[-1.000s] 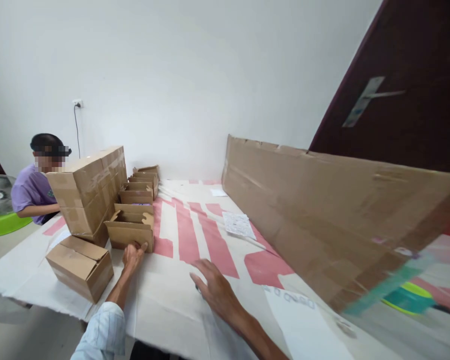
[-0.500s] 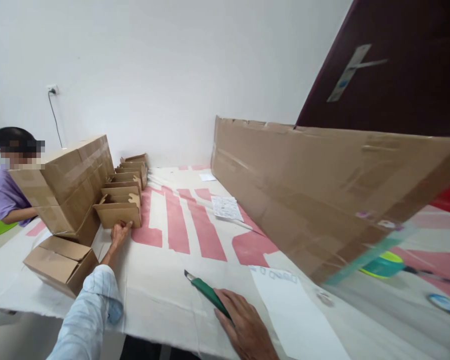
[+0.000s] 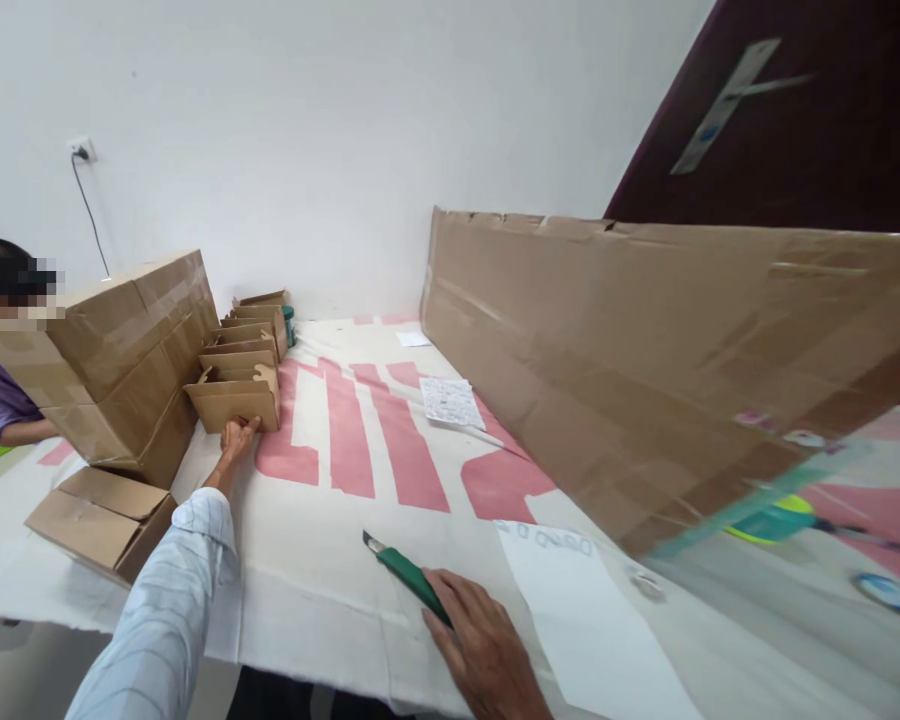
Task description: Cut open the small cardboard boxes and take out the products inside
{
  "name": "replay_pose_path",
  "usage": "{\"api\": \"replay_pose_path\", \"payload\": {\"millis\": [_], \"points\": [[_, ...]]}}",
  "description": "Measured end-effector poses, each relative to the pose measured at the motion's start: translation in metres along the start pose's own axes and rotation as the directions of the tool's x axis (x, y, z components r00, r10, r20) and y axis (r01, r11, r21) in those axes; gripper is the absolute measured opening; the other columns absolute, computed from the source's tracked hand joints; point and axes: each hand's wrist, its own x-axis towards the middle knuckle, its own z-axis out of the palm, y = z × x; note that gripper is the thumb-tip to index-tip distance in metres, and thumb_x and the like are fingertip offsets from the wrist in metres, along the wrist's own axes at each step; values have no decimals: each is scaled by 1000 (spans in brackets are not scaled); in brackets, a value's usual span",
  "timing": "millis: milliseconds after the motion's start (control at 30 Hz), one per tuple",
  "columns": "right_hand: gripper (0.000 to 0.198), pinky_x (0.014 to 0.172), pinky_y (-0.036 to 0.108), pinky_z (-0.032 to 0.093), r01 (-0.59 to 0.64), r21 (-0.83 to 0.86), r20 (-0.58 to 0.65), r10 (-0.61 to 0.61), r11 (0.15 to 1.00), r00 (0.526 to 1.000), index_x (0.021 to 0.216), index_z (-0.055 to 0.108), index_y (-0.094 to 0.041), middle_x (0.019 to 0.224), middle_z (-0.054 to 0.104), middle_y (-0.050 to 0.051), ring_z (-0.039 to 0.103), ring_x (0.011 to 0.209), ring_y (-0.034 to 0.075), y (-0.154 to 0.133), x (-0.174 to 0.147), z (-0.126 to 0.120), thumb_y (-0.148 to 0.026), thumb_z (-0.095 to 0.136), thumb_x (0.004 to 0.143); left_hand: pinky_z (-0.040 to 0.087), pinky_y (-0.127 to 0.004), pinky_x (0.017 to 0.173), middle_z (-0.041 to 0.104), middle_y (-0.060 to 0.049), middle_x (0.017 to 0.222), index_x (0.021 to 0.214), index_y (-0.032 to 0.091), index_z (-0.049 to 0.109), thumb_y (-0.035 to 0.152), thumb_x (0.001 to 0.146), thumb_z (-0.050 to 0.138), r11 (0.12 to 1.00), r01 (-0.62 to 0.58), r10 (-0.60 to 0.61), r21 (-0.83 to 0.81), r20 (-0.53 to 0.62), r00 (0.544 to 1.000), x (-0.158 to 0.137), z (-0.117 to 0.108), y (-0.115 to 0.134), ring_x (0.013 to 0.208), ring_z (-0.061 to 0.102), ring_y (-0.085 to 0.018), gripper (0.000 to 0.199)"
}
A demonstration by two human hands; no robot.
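The right hand [image 3: 495, 645] is closed around the rear part of a green cutter [image 3: 409, 577], whose blade [image 3: 373, 542] points away over the tabletop [image 3: 300, 590]. The left hand [image 3: 236, 438] touches the front wall of the nearest open carton [image 3: 231, 403], the first in a row; whether it also grips this wall, I cannot tell. One box [image 3: 94, 515] with flaps folded down stands nearer, to the left.

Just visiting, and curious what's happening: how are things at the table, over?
Left hand against nearest open box. Right hand holding green cutter, blade out. Separate carton beside left sleeve.
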Motion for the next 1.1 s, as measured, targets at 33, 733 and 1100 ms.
{"api": "replay_pose_path", "payload": {"millis": [33, 733, 1100], "points": [[39, 95, 44, 56, 5, -8, -2, -6, 1000, 1000, 140, 66, -22, 125, 78, 13, 73, 113, 30, -1, 1, -1, -35, 48, 108, 62, -42, 91, 74, -6, 107, 108, 15, 72, 42, 102, 73, 1000, 4, -4, 9, 17, 1000, 2, -1, 1, 98, 73, -22, 28], [40, 96, 43, 51, -51, -9, 63, 52, 999, 997, 141, 62, -19, 126, 74, 13, 65, 114, 30, -9, 17, -8, -27, 51, 104, 51, -31, 73, 72, -1, 77, 89, 21, 72, 40, 89, 64, 952, -300, 307, -66, 254, 917, -198, -45, -29, 71, 65, -19, 20], [17, 85, 40, 43, -88, -43, 96, 91, 995, 991, 114, 67, -23, 112, 71, 9, 60, 100, 28, -17, 30, -13, -31, 54, 105, 50, -31, 74, 71, -1, 78, 82, 22, 69, 27, 85, 59, 938, -331, 344, -104, 172, 923, -211, -37, -45, 73, 65, -19, 11]]}}
